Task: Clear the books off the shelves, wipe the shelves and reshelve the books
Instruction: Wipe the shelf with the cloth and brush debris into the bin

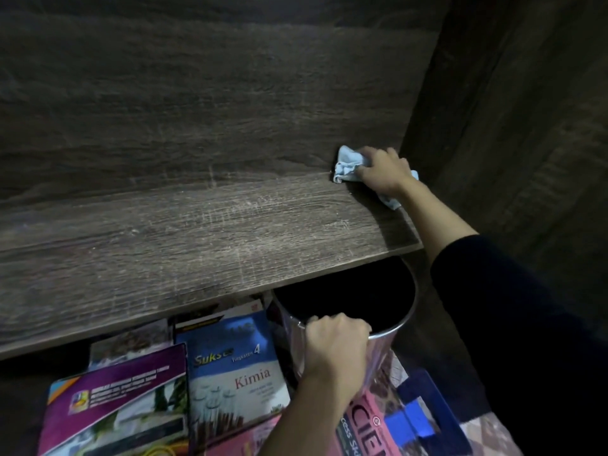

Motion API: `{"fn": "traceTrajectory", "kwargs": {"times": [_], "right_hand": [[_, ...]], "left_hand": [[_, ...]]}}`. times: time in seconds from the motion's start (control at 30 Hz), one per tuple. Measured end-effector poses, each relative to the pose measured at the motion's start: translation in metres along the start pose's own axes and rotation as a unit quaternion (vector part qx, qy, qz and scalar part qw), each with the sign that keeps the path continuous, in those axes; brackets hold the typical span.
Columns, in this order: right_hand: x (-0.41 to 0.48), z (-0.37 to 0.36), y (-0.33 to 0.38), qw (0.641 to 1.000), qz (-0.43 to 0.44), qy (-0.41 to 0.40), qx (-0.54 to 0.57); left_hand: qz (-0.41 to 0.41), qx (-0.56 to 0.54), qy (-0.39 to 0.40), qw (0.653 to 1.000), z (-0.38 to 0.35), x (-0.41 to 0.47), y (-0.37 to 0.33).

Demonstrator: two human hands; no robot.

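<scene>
At the back right corner of the shelf [197, 245], a crumpled pale blue cloth [347, 164] lies on the board where it meets the back panel [197, 110]. The right hand [385, 172] is on top of the cloth, fingers curled over it and gripping it. One end of the cloth bunches out past the fingertips and the other trails out under the wrist. The board is dark wood grain, scuffed with pale scratches, and no books stand on the part in view. The side panel [510, 126] rises just right of the hand, and a black sleeve [493, 291] covers the forearm.

Below the shelf's front edge, the books lie flat in a loose, overlapping pile. A blue book [237, 366] marked "Kimia" sits in the middle. A purple book [125, 390] lies to its left, tilted, with its right edge over the blue one. A pink book [365, 426] lies at the lower right, partly hidden by the left forearm.

Just right of the blue book stands a metal bucket [408, 311], its dark opening partly tucked under the shelf. The left hand [339, 347] grips its near rim, fingers curled over the edge. A blue plastic handle [424, 413] shows beside the pink book at the lower right.
</scene>
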State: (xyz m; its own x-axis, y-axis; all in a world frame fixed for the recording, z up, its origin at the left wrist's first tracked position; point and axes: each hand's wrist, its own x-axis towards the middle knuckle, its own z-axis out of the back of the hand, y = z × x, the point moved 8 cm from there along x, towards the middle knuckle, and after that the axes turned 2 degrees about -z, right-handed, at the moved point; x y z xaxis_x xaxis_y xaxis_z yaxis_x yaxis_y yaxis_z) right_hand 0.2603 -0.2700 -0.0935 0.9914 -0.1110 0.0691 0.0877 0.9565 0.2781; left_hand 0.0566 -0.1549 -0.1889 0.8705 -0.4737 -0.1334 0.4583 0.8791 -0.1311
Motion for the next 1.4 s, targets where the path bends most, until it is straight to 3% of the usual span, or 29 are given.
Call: {"fn": "traceTrajectory", "kwargs": {"times": [0.27,0.47,0.6,0.93,1.17,1.3,1.4], "right_hand": [[0.008,-0.010,0.027,0.987,0.049,0.017,-0.153],[0.011,-0.018,0.055,0.939,0.089,-0.005,-0.332],[0.014,-0.021,0.062,0.923,0.104,-0.009,-0.369],[-0.020,-0.019,0.033,0.986,0.111,0.053,-0.114],[-0.063,-0.007,0.029,0.988,0.132,0.075,0.025],[-0.086,0.002,0.019,0.967,0.103,0.159,0.171],[-0.075,0.030,-0.004,0.964,0.046,0.088,0.248]], "left_hand": [[0.013,-0.001,-0.004,1.000,-0.001,-0.001,0.004],[0.007,0.006,-0.007,1.000,-0.002,0.000,0.001],[-0.003,0.015,-0.006,1.000,-0.003,0.001,-0.004],[-0.007,0.019,-0.012,1.000,-0.002,0.000,-0.010],[0.008,0.031,-0.006,0.999,-0.003,-0.006,-0.008],[0.013,0.033,-0.006,0.999,-0.002,-0.007,-0.007],[0.014,0.024,-0.018,0.999,-0.001,-0.006,-0.006]]}}
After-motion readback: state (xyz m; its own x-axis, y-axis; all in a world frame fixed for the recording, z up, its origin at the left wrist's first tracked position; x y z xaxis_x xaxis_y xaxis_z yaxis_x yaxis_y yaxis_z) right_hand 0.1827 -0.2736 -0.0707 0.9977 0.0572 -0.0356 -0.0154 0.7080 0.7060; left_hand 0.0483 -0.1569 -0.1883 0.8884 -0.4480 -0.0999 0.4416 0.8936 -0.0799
